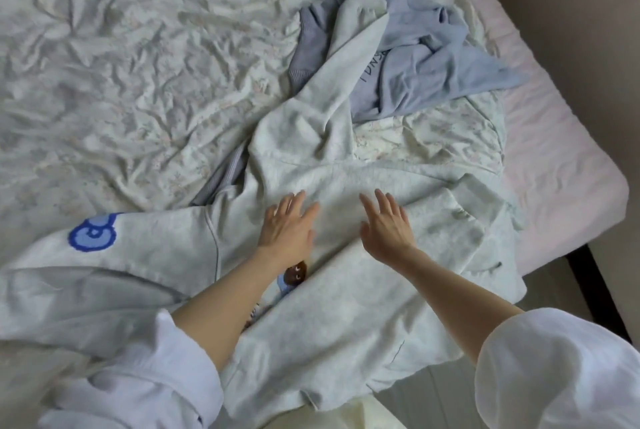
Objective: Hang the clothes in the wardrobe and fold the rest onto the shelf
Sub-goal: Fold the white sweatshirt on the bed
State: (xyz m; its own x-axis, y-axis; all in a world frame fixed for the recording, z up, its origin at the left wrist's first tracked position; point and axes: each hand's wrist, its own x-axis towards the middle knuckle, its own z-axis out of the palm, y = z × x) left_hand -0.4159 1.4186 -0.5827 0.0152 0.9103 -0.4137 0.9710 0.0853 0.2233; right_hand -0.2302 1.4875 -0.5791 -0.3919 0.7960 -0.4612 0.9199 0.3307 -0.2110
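A wide bed with a wrinkled pale floral sheet carries the work. Across its near edge lies the pale grey-green fleece sweatshirt, partly folded, one sleeve with a blue embroidered patch flung left. Beyond it sits a crumpled light-blue cotton top, unfolded. The left hand and right hand rest flat on the sweatshirt, fingers straight and spread, holding nothing. Smoothing outward from the middle should flatten creases before the next fold; I judge the loose sleeve needs tucking in first.
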